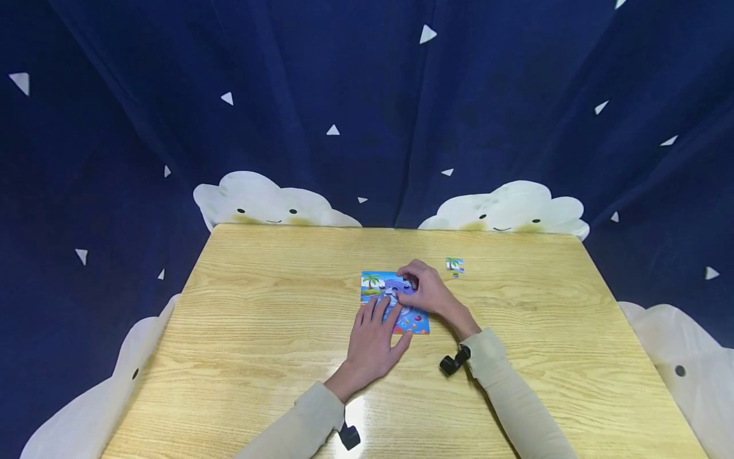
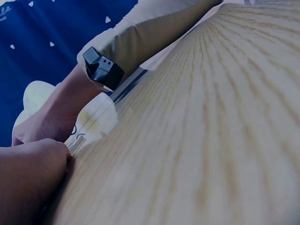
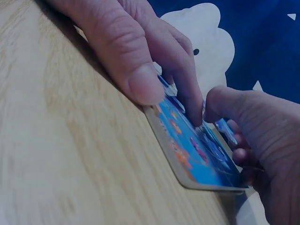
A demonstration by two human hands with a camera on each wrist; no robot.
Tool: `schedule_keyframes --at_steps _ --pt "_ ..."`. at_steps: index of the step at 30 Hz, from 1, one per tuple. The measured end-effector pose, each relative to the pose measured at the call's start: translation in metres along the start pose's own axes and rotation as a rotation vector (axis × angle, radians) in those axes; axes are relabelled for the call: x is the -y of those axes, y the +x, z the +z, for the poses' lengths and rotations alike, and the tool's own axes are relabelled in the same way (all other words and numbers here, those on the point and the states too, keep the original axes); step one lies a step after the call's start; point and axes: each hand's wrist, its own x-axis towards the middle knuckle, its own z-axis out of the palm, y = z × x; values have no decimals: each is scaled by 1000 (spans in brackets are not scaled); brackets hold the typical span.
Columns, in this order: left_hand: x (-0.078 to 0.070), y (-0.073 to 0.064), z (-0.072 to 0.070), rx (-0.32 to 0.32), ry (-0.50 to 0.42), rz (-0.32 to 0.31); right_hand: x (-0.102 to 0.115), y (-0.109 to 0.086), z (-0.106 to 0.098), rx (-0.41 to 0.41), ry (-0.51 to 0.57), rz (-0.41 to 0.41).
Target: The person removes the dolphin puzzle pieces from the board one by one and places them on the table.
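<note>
A blue jigsaw puzzle (image 1: pixel 421 326) with a palm tree, a purple dolphin-like figure and small sea creatures lies flat on the table. My left hand (image 1: pixel 373 338) rests on its lower left part, fingers spread and nearly straight, thumb by the near edge. At the upper right of the puzzle, my right hand (image 1: pixel 427 290) pinches a puzzle piece (image 3: pixel 226 131) between thumb and curled fingers. That piece is tilted up from the board in the right wrist view, and the fingers partly cover it. The left wrist view has both hands (image 2: pixel 33 173) but hardly any of the puzzle.
A small palm-tree picture piece (image 1: pixel 455 264) lies on the wooden table (image 1: pixel 258 306) to the upper right of the puzzle, with a tiny dark piece (image 1: pixel 455 275) just below it. A dark blue curtain (image 1: pixel 355 76) with white clouds surrounds the table's far and side edges.
</note>
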Motion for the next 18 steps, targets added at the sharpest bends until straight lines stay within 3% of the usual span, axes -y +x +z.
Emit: schedule_keyframes --at_steps 7,18 --pt "0 1 0 12 -4 -9 -6 -3 -8 -10 9 -50" --pt "0 0 0 1 -11 -7 -12 -12 -23 -24 13 -5"
